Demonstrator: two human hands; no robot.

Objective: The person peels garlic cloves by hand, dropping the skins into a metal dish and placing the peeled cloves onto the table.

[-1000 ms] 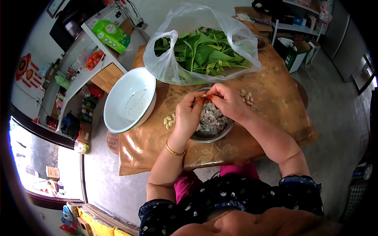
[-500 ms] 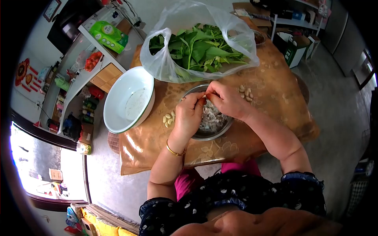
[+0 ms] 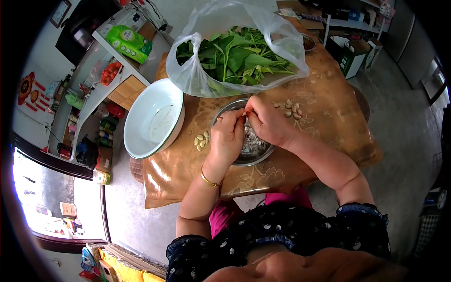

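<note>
My left hand (image 3: 227, 139) and my right hand (image 3: 268, 123) meet over a metal bowl (image 3: 256, 163), fingertips pinched together. Between them is a small pale garlic clove, mostly covered by the fingers. Papery garlic skins (image 3: 254, 144) lie inside the bowl. Several peeled garlic cloves (image 3: 201, 140) rest on the table beside my left wrist. On the other side, beyond my right hand, sits a small group of garlic cloves in their skins (image 3: 295, 109).
A large white basin (image 3: 134, 115) stands at the table's left. Behind the bowl, an open plastic bag (image 3: 188, 82) holds green leafy stems (image 3: 235, 54). A brown patterned cloth (image 3: 333, 113) covers the table. A small dish (image 3: 308, 42) is partly hidden behind the bag.
Both hands stay pinched together over the bowl, with only slight finger movement. The view has shifted a little; the cloves, basin and bag keep their places.
</note>
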